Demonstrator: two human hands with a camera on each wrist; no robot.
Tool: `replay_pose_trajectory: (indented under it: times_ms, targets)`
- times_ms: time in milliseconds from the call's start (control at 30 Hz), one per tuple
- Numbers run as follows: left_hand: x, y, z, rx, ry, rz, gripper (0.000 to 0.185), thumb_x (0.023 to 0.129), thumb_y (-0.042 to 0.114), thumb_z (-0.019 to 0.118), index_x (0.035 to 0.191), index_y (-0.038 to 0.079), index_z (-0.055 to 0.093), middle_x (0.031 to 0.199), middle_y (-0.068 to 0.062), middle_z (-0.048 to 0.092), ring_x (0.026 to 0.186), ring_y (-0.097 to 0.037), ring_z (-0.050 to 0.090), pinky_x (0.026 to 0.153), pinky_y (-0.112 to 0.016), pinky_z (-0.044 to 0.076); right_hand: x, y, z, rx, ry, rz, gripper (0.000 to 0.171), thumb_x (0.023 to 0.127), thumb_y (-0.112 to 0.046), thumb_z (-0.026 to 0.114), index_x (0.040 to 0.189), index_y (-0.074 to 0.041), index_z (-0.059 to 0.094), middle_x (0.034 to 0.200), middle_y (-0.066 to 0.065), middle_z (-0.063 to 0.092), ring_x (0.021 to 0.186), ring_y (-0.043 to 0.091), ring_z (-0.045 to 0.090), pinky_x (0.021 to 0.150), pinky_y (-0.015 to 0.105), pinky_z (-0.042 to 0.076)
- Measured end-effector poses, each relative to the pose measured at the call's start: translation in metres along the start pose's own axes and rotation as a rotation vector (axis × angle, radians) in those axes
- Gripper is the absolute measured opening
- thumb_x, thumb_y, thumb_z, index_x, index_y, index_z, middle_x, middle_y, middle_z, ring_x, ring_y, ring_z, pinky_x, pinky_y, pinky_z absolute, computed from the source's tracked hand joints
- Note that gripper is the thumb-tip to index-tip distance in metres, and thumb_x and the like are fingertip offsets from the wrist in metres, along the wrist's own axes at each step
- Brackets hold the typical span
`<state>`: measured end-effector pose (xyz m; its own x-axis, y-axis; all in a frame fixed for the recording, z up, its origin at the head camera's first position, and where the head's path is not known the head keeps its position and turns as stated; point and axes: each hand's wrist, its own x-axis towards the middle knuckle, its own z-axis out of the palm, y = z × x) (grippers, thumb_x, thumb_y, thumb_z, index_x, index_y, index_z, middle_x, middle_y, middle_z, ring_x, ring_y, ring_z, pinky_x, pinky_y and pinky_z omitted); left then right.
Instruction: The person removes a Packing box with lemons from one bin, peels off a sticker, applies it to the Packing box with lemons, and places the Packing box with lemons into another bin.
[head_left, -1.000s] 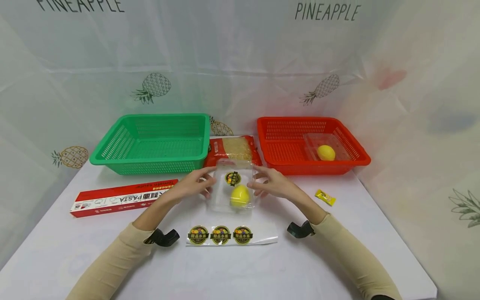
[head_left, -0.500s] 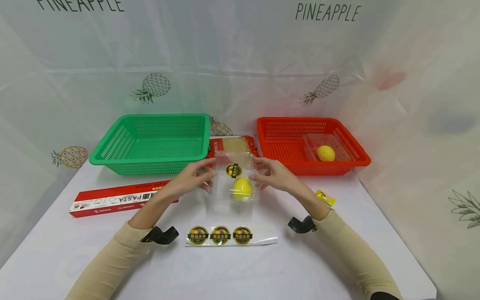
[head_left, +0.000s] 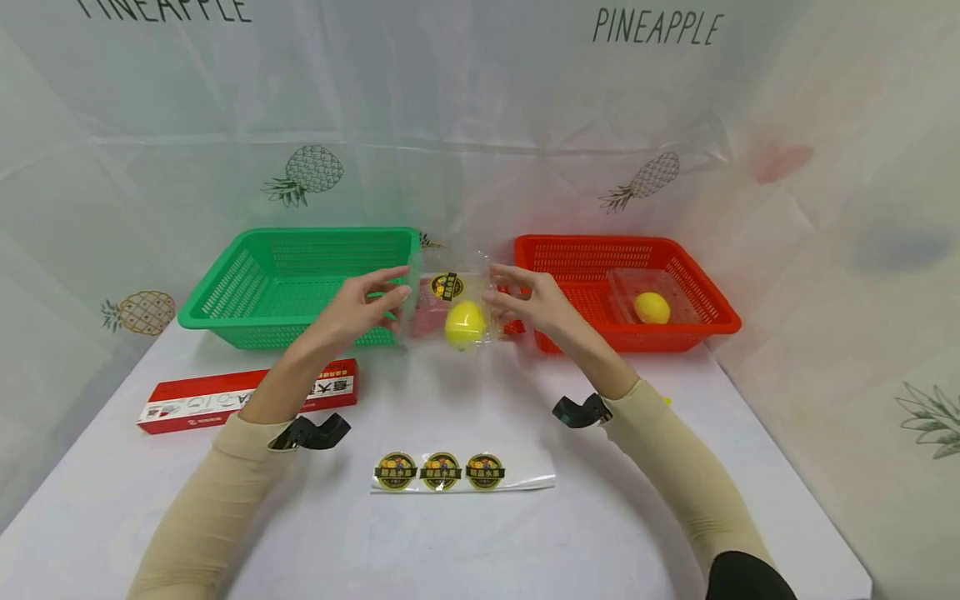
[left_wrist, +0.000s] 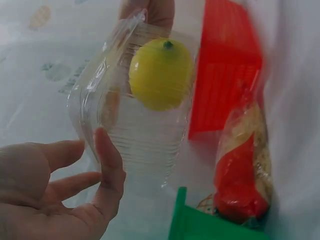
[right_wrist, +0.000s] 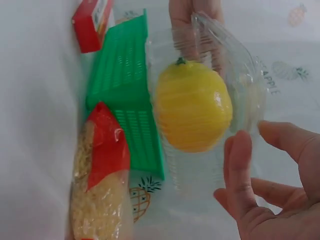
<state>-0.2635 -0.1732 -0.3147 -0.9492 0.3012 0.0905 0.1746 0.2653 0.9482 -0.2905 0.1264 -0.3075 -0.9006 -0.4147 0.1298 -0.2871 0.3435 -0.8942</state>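
Between both hands a clear plastic clamshell box (head_left: 429, 323) is held up off the table, toward the gap between the two baskets. Inside lies a yellow lemon (head_left: 465, 323), and a round black-and-gold sticker (head_left: 447, 287) sits on the lid. My left hand (head_left: 356, 307) pinches the box's left edge with thumb and fingers; the left wrist view shows the same left hand (left_wrist: 75, 185) at the rim. On the opposite edge my right hand (head_left: 534, 302) pinches the box, seen closely as the right hand (right_wrist: 272, 185) in the right wrist view.
A green basket (head_left: 300, 325) stands back left; a red basket (head_left: 637, 340) at back right holds another clear box with a lemon (head_left: 651, 307). Behind the held box lies a noodle bag (left_wrist: 240, 175). A pasta box (head_left: 195, 402) lies left, a sticker strip (head_left: 525, 477) in front.
Both hands have lifted the clamshell box with its lemon and carried it away toward the back, lately a little left. The right arm now hides most of the small yellow packet.
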Motion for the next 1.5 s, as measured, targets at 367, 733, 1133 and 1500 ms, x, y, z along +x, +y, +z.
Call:
replay_pose_trajectory:
  times_ms: [367,733,1133,1500]
  targets:
    - [0.019,0.007,-0.035,-0.057,0.091,-0.102,0.06,0.096,0.039,0.06,0.151,0.026,0.039,0.14,-0.01,0.048,0.098,-0.02,0.055,0.081,-0.028,0.055,0.051,-0.013,0.017,0.163,0.08,0.037,0.052,0.09,-0.035,0.071,0.135,-0.014,0.058,0.131,0.004,0.063,0.092,0.023,0.071,0.087,0.035,0.059]
    - [0.024,0.003,-0.072,-0.081,0.178,-0.144,0.06,0.098,0.037,0.057,0.153,0.026,0.035,0.15,-0.007,0.042,0.118,-0.019,0.047,0.097,-0.035,0.046,0.097,-0.028,0.048,0.222,0.087,0.042,0.051,0.092,-0.031,0.069,0.137,-0.009,0.057,0.133,0.009,0.06,0.096,0.025,0.072,0.091,0.032,0.057]
    - [0.033,-0.017,-0.104,-0.062,0.271,-0.227,0.058,0.1,0.038,0.052,0.154,0.028,0.032,0.161,-0.005,0.027,0.118,-0.012,0.044,0.108,-0.043,0.038,0.138,-0.025,0.09,0.208,0.095,0.08,0.042,0.093,-0.022,0.068,0.131,-0.005,0.062,0.128,0.015,0.065,0.098,0.029,0.072,0.091,0.036,0.057]
    - [0.042,-0.035,-0.119,0.098,0.122,-0.335,0.059,0.106,0.029,0.04,0.158,0.017,0.015,0.164,-0.015,0.015,0.144,-0.033,0.03,0.108,-0.042,0.043,0.149,-0.021,0.11,-0.061,0.022,0.151,0.044,0.097,-0.022,0.063,0.138,-0.007,0.056,0.143,0.011,0.055,0.101,0.022,0.072,0.086,0.026,0.057]
